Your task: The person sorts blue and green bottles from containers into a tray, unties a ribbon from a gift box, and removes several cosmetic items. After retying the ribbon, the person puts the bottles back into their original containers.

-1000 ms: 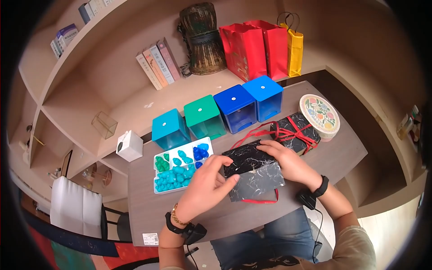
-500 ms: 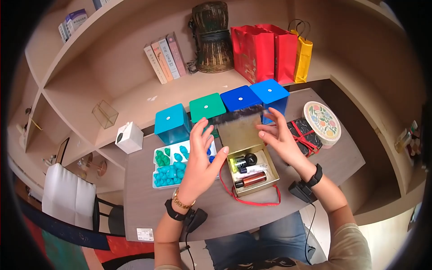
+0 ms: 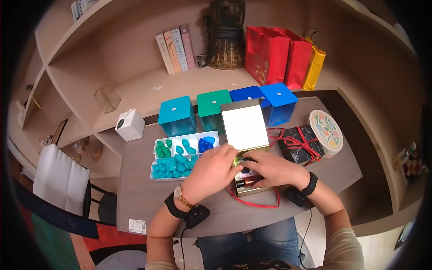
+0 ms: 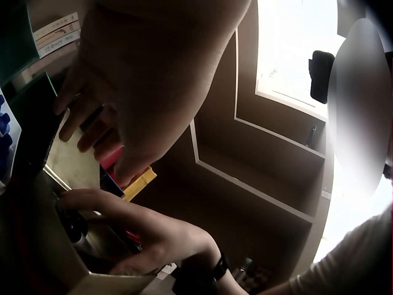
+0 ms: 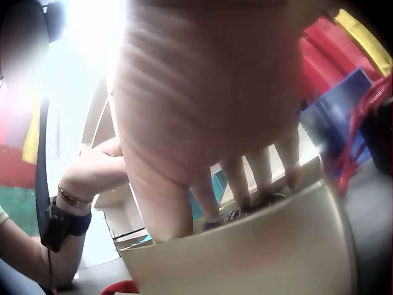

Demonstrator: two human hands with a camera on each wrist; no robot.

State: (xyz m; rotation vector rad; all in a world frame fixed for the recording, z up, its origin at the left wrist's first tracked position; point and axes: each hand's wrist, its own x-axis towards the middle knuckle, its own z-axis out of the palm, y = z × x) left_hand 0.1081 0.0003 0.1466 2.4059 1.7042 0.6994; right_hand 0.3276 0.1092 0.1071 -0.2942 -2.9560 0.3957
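A gift box [image 3: 254,192] with gold-coloured walls stands on the table, its hinged lid [image 3: 245,128] raised and bright white inside from glare. Over its left side is my left hand [image 3: 211,171], fingers loosely bent with nothing between them in the left wrist view. My right hand [image 3: 276,170] reaches over the right wall, its fingers pointing down into the box among the contents. Inside lie a reddish-brown bottle [image 3: 253,180] and a round black item [image 4: 73,226]; the hands hide much of the rest. A red ribbon [image 3: 258,206] curves in front of the box.
A white divided tray [image 3: 174,179] of teal, green and blue pieces sits left. Behind are lidded bins in teal [image 3: 176,112], green [image 3: 213,103] and blue [image 3: 280,101]. At right, a black ribbon-tied box [image 3: 297,153] stands next to a round floral box [image 3: 327,130].
The lid swung up from closed, showing the gold inside and the contents. Both hands lifted apart, then came down over the box, the right fingers dipping in. The head view has shifted slightly.
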